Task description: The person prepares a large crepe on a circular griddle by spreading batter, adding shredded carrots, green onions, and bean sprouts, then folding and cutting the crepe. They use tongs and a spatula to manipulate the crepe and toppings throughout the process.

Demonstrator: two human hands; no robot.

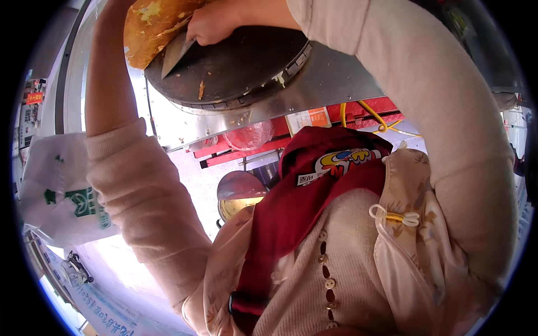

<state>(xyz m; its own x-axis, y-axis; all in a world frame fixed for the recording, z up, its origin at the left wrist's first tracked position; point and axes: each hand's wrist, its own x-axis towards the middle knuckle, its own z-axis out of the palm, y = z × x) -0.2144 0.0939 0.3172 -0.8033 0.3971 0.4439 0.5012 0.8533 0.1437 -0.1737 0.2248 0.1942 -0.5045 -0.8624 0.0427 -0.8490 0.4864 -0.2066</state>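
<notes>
My right hand [212, 26] grips a flat metal scraper [176, 54]. The blade rests on a round black griddle plate [243, 63], its edge at a thin browned crepe [155, 29]. The crepe is partly lifted and hangs over the griddle's left side, and its far part is cut off by the top edge. My left forearm [111, 71] rises along the crepe's left side, and the hand itself is out of view past the top edge. Brown crumbs and a scrap of crepe [201, 89] lie on the griddle, and pale batter drips [278, 78] mark its rim.
The griddle sits in a steel counter [332, 71]. Below are a red shelf frame [252, 153], a clear plastic bag [250, 135], yellow cable [372, 113] and a lidded bin [240, 193]. A white plastic bag [63, 189] hangs at left. My dark red apron [311, 185] hangs in front.
</notes>
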